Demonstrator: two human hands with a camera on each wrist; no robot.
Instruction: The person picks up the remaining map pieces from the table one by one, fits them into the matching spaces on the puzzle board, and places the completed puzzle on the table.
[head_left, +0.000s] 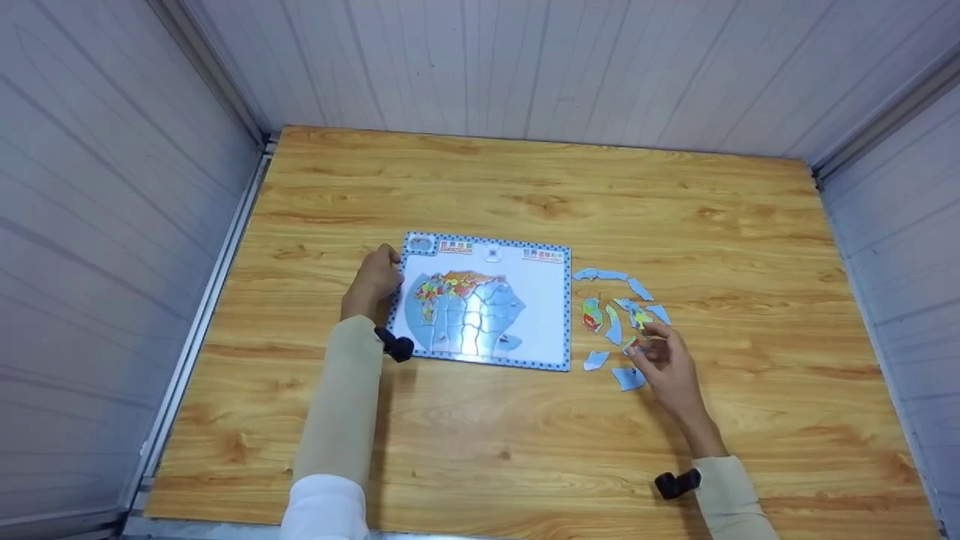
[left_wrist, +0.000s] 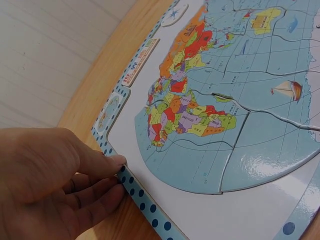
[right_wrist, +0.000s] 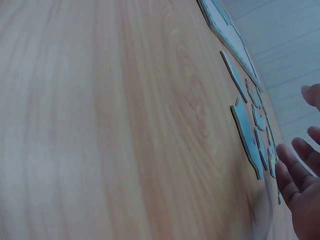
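Observation:
A world-map jigsaw board [head_left: 544,315] with a blue dotted border lies flat, partly filled with joined map pieces. My left hand [head_left: 373,277] holds its left edge; in the left wrist view the thumb [left_wrist: 116,160] lies on the dotted border and the other fingers curl against the side. To the right of the board, my right hand [head_left: 670,367] hovers over loose pieces, thumb and fingers apart. Near its fingertips is a small red and green piece [head_left: 632,345]. The right wrist view shows a gap between thumb [right_wrist: 311,95] and fingers, with no piece visible there.
Loose pieces lie right of the board: a blue strip [head_left: 611,275], a green and red piece [head_left: 592,315], a plain blue piece [head_left: 596,361] and a blue piece [head_left: 628,379] nearest the front. Pale panels [head_left: 480,67] wall the wooden table [head_left: 480,442] behind and at both sides.

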